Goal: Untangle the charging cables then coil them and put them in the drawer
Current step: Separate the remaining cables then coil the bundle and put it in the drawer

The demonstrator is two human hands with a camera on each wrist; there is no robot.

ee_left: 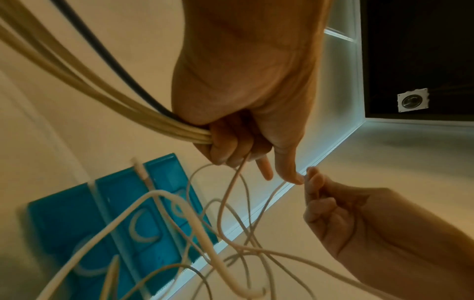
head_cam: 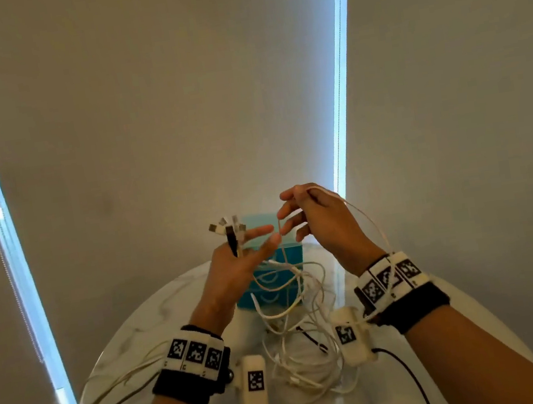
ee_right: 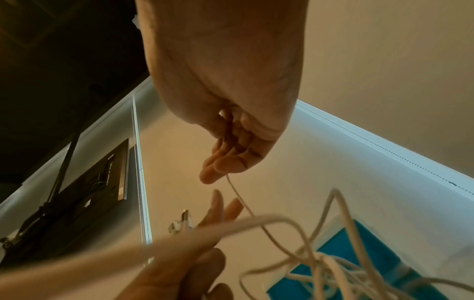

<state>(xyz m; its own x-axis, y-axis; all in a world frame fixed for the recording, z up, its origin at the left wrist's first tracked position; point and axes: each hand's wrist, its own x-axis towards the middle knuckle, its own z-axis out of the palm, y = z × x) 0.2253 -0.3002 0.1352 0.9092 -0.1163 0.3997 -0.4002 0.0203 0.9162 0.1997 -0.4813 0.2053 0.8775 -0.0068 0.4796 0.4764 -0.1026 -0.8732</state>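
Observation:
My left hand (head_cam: 247,249) is raised above the table and grips a bundle of cable ends (head_cam: 228,233), white plugs and one black plug sticking up past its fingers. In the left wrist view the left hand (ee_left: 231,146) has its lower fingers curled round the bundle (ee_left: 153,119), index finger and thumb extended. My right hand (head_cam: 298,218) pinches one thin white cable (head_cam: 362,212), which loops over the back of the hand down to the wrist. The rest of the white cables (head_cam: 299,348) lie tangled on the table. A teal drawer unit (head_cam: 291,253) stands behind them.
The round white marble table (head_cam: 132,327) ends close on both sides. Several cables (head_cam: 113,387) trail off its left edge. White wrist cameras (head_cam: 254,381) with black leads hang under both wrists. Grey blinds and bright window strips fill the background.

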